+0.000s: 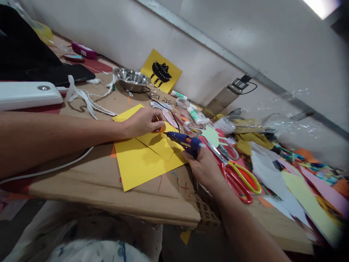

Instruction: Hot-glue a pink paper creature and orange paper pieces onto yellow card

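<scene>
Pinched in my left hand (145, 120) is a small orange paper piece (162, 128), held just above yellow paper sheets (144, 160). My right hand (205, 165) grips a blue glue gun (184, 140), its nozzle pointing left and close to the orange piece; whether they touch I cannot tell. Under my hands, one yellow sheet lies over another, with shadows across them. Right of the glue gun lie scissors (240, 178) with red and yellow handles and a pale green paper cutout (211, 136).
A metal bowl (132, 80) stands behind my left hand. A yellow card with a black cutout (174, 74) leans on the wall. Glue sticks (194, 114) and a bottle (222, 100) lie farther right. Paper scraps (302, 189) spread at right; a white cable (68, 165) crosses the left.
</scene>
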A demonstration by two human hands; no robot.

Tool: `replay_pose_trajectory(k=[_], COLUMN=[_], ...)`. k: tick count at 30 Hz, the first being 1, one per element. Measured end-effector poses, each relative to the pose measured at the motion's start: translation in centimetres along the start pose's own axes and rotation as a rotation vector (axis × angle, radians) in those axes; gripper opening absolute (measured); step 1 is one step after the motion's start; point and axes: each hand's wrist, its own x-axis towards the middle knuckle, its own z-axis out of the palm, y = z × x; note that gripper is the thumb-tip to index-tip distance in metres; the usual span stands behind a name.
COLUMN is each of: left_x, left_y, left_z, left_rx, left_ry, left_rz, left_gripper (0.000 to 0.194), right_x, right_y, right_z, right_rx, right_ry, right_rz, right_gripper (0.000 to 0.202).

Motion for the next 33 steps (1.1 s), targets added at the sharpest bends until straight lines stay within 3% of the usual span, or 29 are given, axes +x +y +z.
replay_pose_trajectory(k=[5,13,20,26,33], left_x=[0.0,0.2,0.1,0.0,0.0], left_y=[0.0,-0.6,-0.5,-0.1,-0.3], left_z=[0.0,0.2,0.2,0.1,0.1], left_rx=[0.028,-0.014,-0.013,0.009,-0.044], left_ry=[0.002,0.009,-0.001,0.018,-0.013], left_rz=[0.014,0.016,0.014,0.004,0.007], left_gripper=[0.012,0.012,0.012,0.011,0.011], right_x=[0.4,-0.2,0.1,-0.3,-0.1], right_y=[-0.8,-0.6,-0.6,-1.3,-1.2], right_z=[0.2,0.1,0.2,0.0,0.3], right_rx=[-0.100,0.001,-0.033,-0.080,-0.118], right_ry=[0.001,-0.069,0.008,-0.040,0.000], right_rz=[0.022,0.055,0.033,-0.034,-0.018], right_gripper=[0.027,0.030,0.027,0.029,0.027])
